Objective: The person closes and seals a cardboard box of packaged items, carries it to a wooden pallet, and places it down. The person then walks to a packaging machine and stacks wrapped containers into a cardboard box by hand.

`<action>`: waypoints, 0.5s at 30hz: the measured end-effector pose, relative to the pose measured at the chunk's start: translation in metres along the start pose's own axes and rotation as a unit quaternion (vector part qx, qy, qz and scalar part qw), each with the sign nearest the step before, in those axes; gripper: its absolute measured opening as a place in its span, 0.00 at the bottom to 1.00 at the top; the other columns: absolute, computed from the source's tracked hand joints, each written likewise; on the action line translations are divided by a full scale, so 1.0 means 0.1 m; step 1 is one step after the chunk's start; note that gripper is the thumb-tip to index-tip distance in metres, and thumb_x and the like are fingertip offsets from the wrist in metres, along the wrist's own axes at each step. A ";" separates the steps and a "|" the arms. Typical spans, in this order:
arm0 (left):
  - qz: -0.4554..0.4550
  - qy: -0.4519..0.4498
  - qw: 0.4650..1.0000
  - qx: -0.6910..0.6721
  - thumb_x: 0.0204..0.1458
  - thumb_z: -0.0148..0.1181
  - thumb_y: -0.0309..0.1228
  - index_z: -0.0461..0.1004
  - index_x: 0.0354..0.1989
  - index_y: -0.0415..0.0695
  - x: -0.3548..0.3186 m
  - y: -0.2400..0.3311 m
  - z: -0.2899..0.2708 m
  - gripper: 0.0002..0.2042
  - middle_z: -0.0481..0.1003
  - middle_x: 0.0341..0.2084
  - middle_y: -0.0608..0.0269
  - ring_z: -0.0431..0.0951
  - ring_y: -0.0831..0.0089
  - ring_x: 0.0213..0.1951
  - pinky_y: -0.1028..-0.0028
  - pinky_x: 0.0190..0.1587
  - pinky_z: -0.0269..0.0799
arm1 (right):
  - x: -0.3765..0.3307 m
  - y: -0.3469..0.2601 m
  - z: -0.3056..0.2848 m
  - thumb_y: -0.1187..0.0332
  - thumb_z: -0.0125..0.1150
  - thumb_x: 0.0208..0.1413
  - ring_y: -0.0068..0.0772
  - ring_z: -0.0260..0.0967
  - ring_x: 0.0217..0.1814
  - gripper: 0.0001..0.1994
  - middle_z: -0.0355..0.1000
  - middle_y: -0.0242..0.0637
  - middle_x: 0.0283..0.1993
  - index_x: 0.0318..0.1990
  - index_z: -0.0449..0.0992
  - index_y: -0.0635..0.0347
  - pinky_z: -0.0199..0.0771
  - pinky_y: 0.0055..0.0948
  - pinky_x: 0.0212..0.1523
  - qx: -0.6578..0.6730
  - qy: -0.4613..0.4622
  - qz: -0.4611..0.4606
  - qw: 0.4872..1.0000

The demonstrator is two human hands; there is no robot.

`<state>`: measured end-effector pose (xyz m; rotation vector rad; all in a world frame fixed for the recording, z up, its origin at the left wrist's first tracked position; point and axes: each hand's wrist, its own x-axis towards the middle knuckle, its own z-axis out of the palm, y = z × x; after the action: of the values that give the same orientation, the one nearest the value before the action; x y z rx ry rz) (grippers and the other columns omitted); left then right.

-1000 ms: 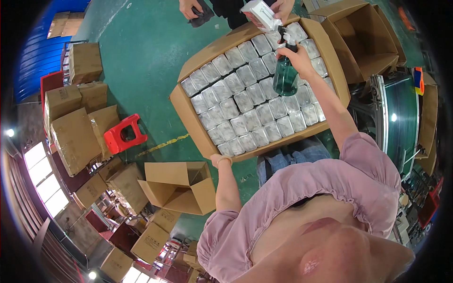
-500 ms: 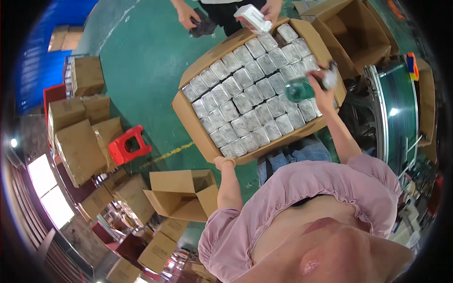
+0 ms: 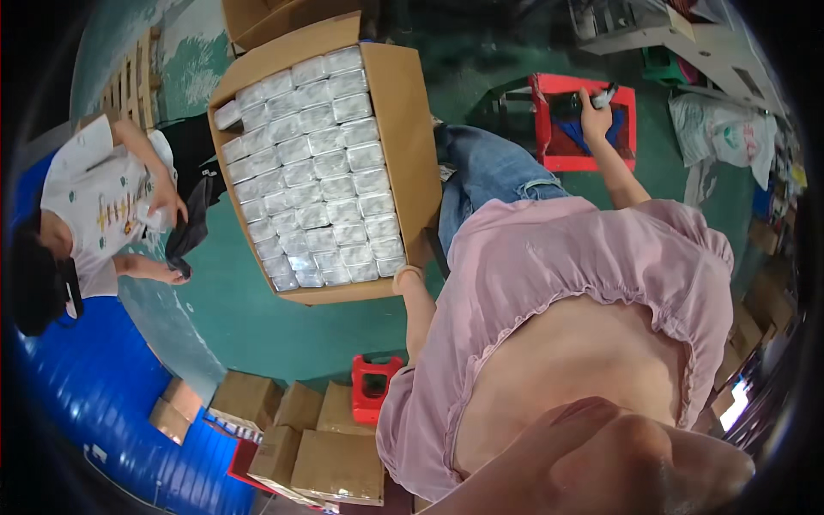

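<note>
A large open cardboard box is filled with rows of silvery, clear-looking packs. At the box's near right corner is my left hand, a band at its wrist; it touches the edge, and its fingers are mostly hidden. Out to the right, my right hand is closed round a spray bottle. Only the pale and black head of the bottle shows clearly. It is above a red stool-like frame with something blue inside.
Across the box, a person in a white printed shirt handles a dark cloth and a small pale item. Stacked cartons and a red stool stand at the lower left. A white plastic sack lies far right.
My view has turned, so the box now appears further left. My right hand has carried the green spray bottle from above the packs to the red frame. My left hand stays at the box corner.
</note>
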<state>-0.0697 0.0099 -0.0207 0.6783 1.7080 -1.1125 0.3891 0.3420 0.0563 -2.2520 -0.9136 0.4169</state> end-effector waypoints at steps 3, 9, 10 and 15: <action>0.037 0.037 0.997 0.051 0.49 0.45 0.51 0.76 0.40 0.53 0.21 0.06 0.08 0.20 0.74 0.43 0.66 0.71 0.71 0.47 0.71 0.45 0.68 | -0.13 0.65 -0.41 0.53 0.64 0.43 0.32 0.70 0.36 0.21 0.73 0.40 0.31 0.33 0.76 0.64 0.66 0.31 0.40 0.066 0.059 -0.001 0.996; 0.079 -0.309 0.873 0.370 0.45 0.48 0.56 0.69 0.49 0.56 0.16 -0.04 0.14 0.26 0.68 0.51 0.73 0.66 0.76 0.52 0.72 0.50 0.65 | -0.63 0.94 -0.64 0.55 0.65 0.44 0.22 0.65 0.27 0.16 0.71 0.33 0.24 0.28 0.76 0.61 0.64 0.26 0.30 0.086 0.052 0.066 0.993; 0.079 -0.244 0.914 0.313 0.46 0.46 0.55 0.69 0.50 0.56 0.24 -0.04 0.19 0.25 0.67 0.51 0.72 0.66 0.75 0.52 0.72 0.51 0.64 | -0.64 0.96 -0.65 0.55 0.65 0.44 0.22 0.65 0.27 0.16 0.71 0.33 0.24 0.28 0.76 0.61 0.64 0.26 0.30 0.085 0.052 0.066 0.993; 0.045 -0.009 0.997 0.063 0.50 0.39 0.53 0.67 0.51 0.58 0.40 0.14 0.23 0.23 0.63 0.55 0.71 0.64 0.71 0.55 0.69 0.54 0.62 | -0.66 1.24 -0.57 0.54 0.69 0.39 0.29 0.67 0.39 0.25 0.71 0.37 0.36 0.40 0.72 0.64 0.65 0.27 0.44 0.115 0.063 0.099 0.986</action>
<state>-0.0646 -0.0067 -0.0656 0.8140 1.5863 -1.1653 0.4327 0.2026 0.0159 -2.1352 -0.5480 0.4389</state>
